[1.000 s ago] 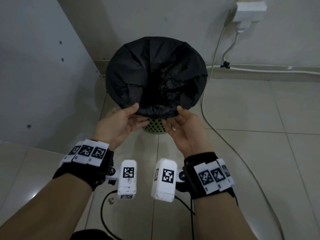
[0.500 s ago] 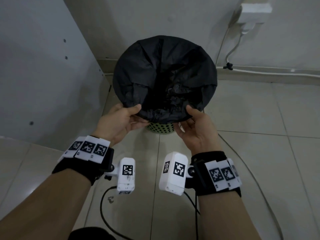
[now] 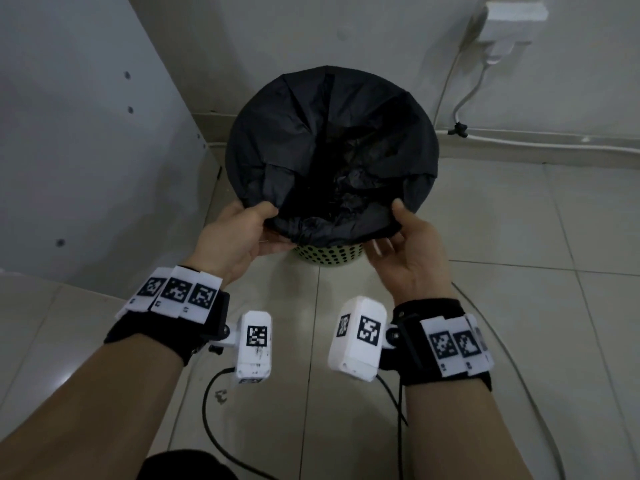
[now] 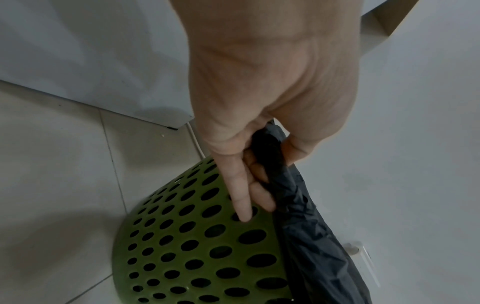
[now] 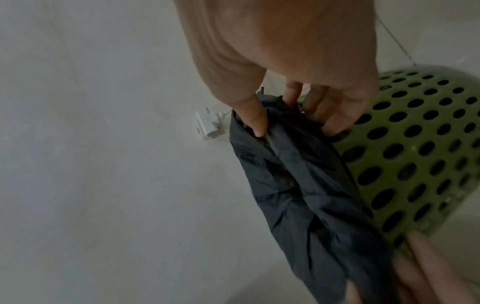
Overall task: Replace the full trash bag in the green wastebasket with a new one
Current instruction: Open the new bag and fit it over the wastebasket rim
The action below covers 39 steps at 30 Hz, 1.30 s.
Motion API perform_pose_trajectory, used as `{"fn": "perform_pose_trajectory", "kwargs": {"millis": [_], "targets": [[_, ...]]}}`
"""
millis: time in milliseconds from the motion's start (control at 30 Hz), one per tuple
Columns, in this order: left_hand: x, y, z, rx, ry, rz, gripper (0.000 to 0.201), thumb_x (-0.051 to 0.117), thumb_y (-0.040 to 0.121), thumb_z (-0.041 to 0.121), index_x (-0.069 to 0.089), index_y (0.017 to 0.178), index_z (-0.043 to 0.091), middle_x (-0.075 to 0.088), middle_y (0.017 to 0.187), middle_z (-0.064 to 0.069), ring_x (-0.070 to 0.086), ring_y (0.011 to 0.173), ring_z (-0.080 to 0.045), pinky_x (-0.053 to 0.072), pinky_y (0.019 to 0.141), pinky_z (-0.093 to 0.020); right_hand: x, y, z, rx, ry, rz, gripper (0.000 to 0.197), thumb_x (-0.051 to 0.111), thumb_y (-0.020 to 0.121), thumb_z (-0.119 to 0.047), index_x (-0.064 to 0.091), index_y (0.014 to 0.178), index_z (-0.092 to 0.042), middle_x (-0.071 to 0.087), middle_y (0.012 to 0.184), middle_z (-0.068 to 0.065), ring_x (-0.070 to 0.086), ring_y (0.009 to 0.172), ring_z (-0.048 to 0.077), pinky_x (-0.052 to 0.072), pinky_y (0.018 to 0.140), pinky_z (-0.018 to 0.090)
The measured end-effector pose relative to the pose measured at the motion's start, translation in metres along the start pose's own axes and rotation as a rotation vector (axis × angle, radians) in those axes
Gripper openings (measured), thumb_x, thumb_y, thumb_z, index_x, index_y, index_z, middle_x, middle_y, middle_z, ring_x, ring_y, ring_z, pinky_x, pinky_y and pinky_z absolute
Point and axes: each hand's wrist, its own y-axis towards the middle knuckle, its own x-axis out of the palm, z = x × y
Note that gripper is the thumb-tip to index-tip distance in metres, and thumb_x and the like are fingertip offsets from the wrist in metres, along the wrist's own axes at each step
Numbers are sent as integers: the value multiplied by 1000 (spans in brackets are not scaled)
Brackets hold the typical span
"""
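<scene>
Wastebasket (image 3: 329,255): green, perforated with round holes, standing on the tiled floor (image 3: 519,237) close to the corner where a white cabinet panel (image 3: 86,133) meets the back wall. From the head view I see only a strip of its green side below the bag's folded edge.

Trash bag (image 3: 294,133): black, spread wide over the basket's mouth, its edge turned down over the rim; crumpled black film lies in the hollow at the centre.

Left hand (image 3: 239,233): my grip here grasps the bag's near-left edge, thumb on top of the fold, fingers beneath. In the left wrist view the black film (image 4: 285,185) is bunched between thumb and fingers, and one finger lies straight along the basket's side (image 4: 194,246).

Right hand (image 3: 412,251): my grip grasps the bag's near-right edge, thumb over the fold, fingers curled beneath. The right wrist view shows the thumb pressing the gathered film (image 5: 298,174) against the fingers, just beside the basket's wall (image 5: 415,154).

Wrist units: each forearm carries a black band with square printed markers and a white camera housing.

Background: white power strip (image 3: 512,15) on the wall at upper right, with a cable (image 3: 519,138) running along the skirting.
</scene>
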Motion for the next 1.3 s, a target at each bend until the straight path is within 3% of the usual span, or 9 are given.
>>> {"fn": "perform_pose_trajectory", "kwargs": {"millis": [167,400,600,667,767,967,1067,1200,1300], "targets": [[2,-2,3,7,20,-25,18,52,97,8,54,115,7,64,91,-21,61,55,-23,62,65,-44,-6,6,-7,1,-15,-12,20,66,93,-18,66,110,-9,77,78,5,69,86,21,52,96,38],[9,-2,3,19,-9,-59,27,54,99,15,54,124,4,67,94,-17,65,52,-19,63,70,-44,-16,4,-2,-93,-19,26,22,63,97,-29,68,107,-10,72,112,10,66,104,26,56,93,42],[8,-1,5,3,5,-52,30,54,99,14,54,125,1,66,96,-20,64,54,-21,61,61,-38,-33,11,13,-131,42,-34,27,53,92,5,67,115,-1,69,104,13,63,95,26,59,86,37],[10,-2,4,4,4,-60,30,54,99,14,54,125,0,67,95,-18,65,52,-19,62,64,-40,-40,14,20,-160,-59,-78,23,54,92,6,70,103,-6,69,94,9,62,86,23,59,79,35],[13,-2,5,4,-4,-69,29,54,99,14,54,125,1,67,92,-16,66,51,-19,63,67,-43,-44,13,29,-191,-157,-121,25,52,92,8,66,85,-12,63,75,4,57,72,17,55,91,42],[21,-3,2,47,17,-19,31,55,99,16,53,126,3,68,93,-18,67,54,-22,63,67,-43,-44,7,34,-307,-75,-158,26,49,90,13,55,79,-10,63,83,14,64,86,28,56,94,51],[23,-2,2,58,3,8,29,56,98,16,53,124,2,69,95,-21,68,61,-29,61,74,-50,-48,7,38,-207,30,-213,26,48,88,12,59,85,-11,68,82,11,65,85,27,56,92,47],[30,-3,-1,73,-2,6,23,57,98,16,55,115,2,70,89,-19,67,58,-28,62,70,-48,-49,4,38,-75,205,-279,27,56,77,-2,61,102,-12,72,90,6,71,84,20,44,108,52],[32,-3,-2,74,11,-5,30,57,98,16,54,122,-2,70,91,-19,68,54,-25,63,67,-45,-52,-1,33,-73,172,-286,20,54,89,-7,64,106,-11,72,92,7,72,91,23,45,107,55]]}}
